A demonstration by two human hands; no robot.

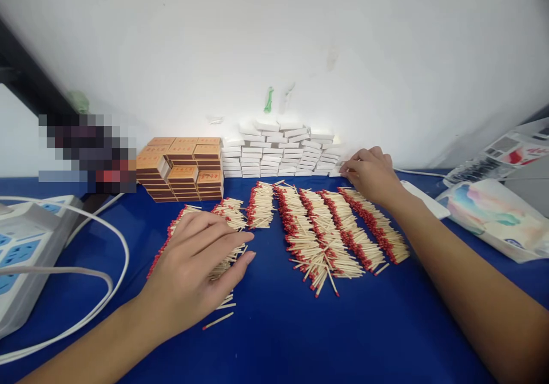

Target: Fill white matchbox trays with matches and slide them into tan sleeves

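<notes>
My left hand (191, 264) hovers over rows of red-tipped matches (231, 215) on the left, fingers stretched out and thumb apart, with nothing visible in it. Part of those matches is hidden beneath the palm. At the right end of a stack of white matchbox trays (278, 154), my right hand (369, 173) is closed, its fingertips on a low white tray (336, 171). Several more slanted rows of matches (315, 229) lie in the middle, some loose at the near end. One single match (218, 320) rests apart, nearer me.
Orange-brown matchboxes (184, 169) are stacked against the white wall (274, 40). A power strip (30, 258) with white cables (124, 246) occupies the left. On the right are a flat white object (426, 198) and a colourful soft pack (493, 215). The tabletop (300, 338) is blue.
</notes>
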